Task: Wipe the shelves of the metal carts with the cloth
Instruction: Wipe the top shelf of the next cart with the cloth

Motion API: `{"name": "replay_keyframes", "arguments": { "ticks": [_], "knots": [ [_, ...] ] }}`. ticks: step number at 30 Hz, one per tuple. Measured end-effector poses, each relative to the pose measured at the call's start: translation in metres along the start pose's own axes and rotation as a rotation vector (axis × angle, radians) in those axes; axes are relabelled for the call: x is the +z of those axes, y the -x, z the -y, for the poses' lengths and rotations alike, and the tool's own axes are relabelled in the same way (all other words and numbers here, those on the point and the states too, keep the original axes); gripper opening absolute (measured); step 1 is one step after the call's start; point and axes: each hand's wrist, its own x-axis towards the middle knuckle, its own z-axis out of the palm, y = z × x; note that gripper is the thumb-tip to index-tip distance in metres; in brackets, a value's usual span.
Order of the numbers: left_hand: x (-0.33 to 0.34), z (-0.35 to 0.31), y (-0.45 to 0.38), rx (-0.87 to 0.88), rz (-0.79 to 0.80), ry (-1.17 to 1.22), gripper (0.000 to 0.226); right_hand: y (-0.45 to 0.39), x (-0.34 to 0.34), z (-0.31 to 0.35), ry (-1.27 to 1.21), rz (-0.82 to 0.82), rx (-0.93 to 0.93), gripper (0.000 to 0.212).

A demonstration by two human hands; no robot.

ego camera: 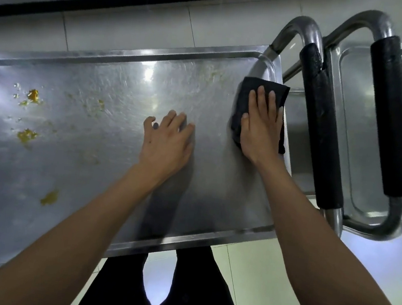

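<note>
The black cloth (pixel 247 100) lies at the top shelf's (pixel 107 171) right end under the right hand (pixel 260 131), fingers straight and pressing; sweep it leftward with overlapping strokes toward the yellow residue (pixel 33 95), the left hand (pixel 168 143), fingers relaxed, bracing.

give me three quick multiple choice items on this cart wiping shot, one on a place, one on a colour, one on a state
1. Where is the cloth?
A. near the shelf's right end
B. on the floor
C. over a handle

2. What colour are the food bits on the shelf?
A. green
B. yellow-orange
C. blue

3. How is the right hand placed?
A. fist in the air
B. gripping a handle
C. flat on the cloth

Answers: 1 A, it lies beside the handle end; 2 B, yellow-orange bits at left; 3 C, straight fingers press the cloth.
</note>
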Motion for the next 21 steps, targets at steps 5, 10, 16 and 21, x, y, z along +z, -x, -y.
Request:
{"name": "replay_keyframes", "arguments": {
  "ticks": [5,10,16,21],
  "knots": [
    [-0.007,0.023,-0.001,0.032,0.032,0.086,0.044,-0.016,0.01,0.06,-0.006,0.029,-0.159,0.059],
    [-0.016,0.077,0.016,-0.125,-0.071,0.133,0.042,-0.027,0.022,0.125,0.003,0.076,-0.206,0.059],
    [-0.016,0.158,0.044,-0.266,-0.06,0.133,0.042,-0.03,0.035,0.215,0.015,0.09,-0.296,0.059],
    [-0.015,0.205,0.065,-0.324,-0.078,0.145,0.039,-0.028,0.05,0.297,0.027,0.127,-0.414,0.059]
  ]
}}
